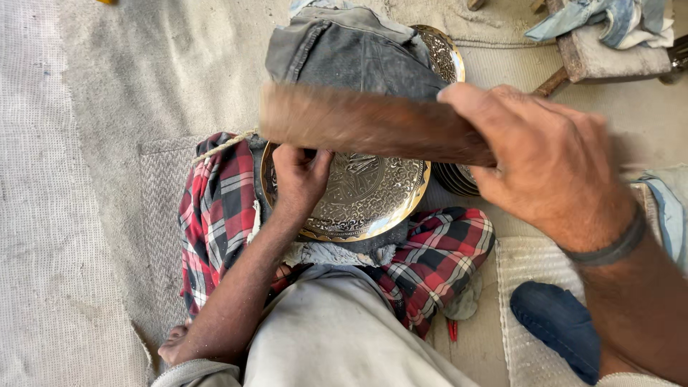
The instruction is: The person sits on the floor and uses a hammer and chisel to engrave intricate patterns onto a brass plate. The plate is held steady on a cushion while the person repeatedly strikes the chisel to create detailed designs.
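1. Closest to my view, the right hand [552, 161] has its grip wrapped tight around one end of a wooden mallet [365, 122], which is blurred and held level above the work.
2. Below it, my left hand [299, 175] has its fingers pressed down on the left rim of an engraved metal plate [362, 193], holding it in place.
3. That plate lies tilted on a red checked cloth [215, 208] over my lap, on the floor mat [107, 107].
4. I judge the plate stiff but thin, easily dented, with a smooth gold edge that could slide; the rim is the safest place to hold it.
5. Past it, a grey denim cloth [351, 50] covers part of a stack of similar plates [444, 57].
6. Farthest off, near the mat's far right corner, lies a wooden block [609, 57] under pale rags.
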